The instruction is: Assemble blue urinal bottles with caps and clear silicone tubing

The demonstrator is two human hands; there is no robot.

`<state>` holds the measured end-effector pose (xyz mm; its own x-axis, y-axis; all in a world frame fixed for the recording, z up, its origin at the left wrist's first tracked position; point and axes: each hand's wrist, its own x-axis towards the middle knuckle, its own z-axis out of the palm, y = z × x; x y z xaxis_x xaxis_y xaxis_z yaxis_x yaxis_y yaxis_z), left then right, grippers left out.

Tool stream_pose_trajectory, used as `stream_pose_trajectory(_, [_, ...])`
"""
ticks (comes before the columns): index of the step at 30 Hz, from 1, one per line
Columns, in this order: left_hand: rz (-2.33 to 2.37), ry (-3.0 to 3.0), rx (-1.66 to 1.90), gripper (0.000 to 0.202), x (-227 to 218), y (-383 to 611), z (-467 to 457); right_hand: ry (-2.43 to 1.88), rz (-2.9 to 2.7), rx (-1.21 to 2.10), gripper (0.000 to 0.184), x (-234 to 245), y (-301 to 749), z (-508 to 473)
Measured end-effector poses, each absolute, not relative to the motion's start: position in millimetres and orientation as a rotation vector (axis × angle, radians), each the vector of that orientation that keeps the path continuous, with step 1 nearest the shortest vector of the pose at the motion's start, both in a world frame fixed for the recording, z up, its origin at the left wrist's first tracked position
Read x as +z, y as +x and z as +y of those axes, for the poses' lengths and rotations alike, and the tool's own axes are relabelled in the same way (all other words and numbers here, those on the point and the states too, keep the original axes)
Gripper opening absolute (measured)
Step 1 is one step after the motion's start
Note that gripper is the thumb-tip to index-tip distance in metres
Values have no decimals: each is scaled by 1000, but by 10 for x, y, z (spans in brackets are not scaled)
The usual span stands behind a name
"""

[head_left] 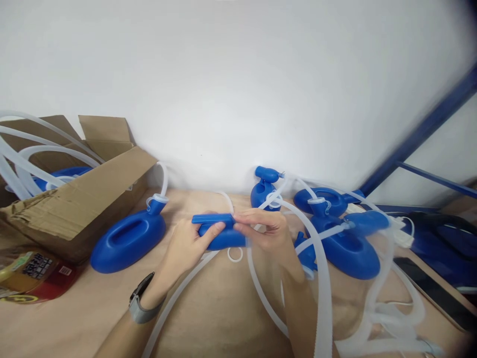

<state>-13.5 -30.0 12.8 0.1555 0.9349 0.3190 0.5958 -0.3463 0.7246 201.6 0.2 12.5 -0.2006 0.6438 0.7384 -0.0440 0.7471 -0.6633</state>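
Note:
My left hand (183,244) grips a blue plastic piece (226,241) from its left side, thumb on top. The piece has a rounded body and a flat strip along its upper edge. At its right end, the fingertips of my right hand (265,229) pinch it; what lies between them is partly hidden. A small translucent ring (235,254) shows just below the piece. Translucent tubes (261,286) run around and under both hands. Left of my hands lies a blue bottle with a handle (130,236), a white-capped neck and a tube.
An open cardboard box (112,184) with tubes and blue bottles stands left, a red-and-yellow package (40,273) before it. Right are more blue bottles (350,253), a small blue part (307,258), a phone (434,291) and a blue metal frame (421,139). A wall is behind.

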Motion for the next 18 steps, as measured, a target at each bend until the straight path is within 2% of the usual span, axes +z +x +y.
stream_pose_trajectory(7, [1570,2021,1071,42,109,-107,-306,-522,-1688,623,19,106,1955,-18])
stream_pose_trajectory(18, [1530,2054,1054,41,91,-93,-298,-605,-1669,656,20,171,2003,-56])
